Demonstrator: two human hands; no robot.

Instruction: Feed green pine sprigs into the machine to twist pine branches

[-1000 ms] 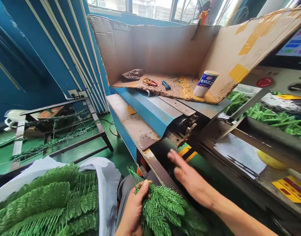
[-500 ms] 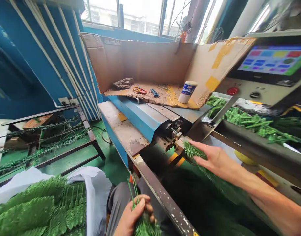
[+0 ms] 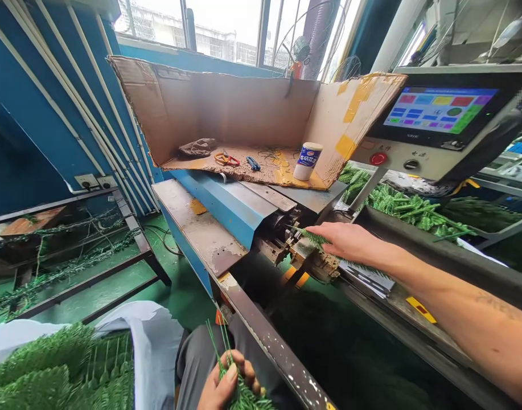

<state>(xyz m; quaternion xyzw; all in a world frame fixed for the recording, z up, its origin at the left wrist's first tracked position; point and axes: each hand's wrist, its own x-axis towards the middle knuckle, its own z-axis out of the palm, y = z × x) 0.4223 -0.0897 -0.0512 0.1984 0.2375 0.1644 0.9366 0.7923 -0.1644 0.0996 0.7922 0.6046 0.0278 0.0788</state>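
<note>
- Right hand (image 3: 348, 239): grip pressed together, pinching an artificial pine sprig (image 3: 316, 238) whose tip reaches the metal clamp head (image 3: 282, 242) of the blue machine (image 3: 220, 208).
- Left hand (image 3: 222, 381): grip curled shut around a second pine sprig (image 3: 239, 396), bare wire stems sticking up, just beside the machine's steel rail (image 3: 282, 359).
- Below left: more pine branches (image 3: 51, 370) against a white sack (image 3: 153, 353).

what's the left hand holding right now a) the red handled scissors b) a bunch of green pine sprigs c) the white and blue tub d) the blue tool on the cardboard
B: the left hand is closed around a bunch of green artificial pine sprigs at the bottom of the head view.
</note>
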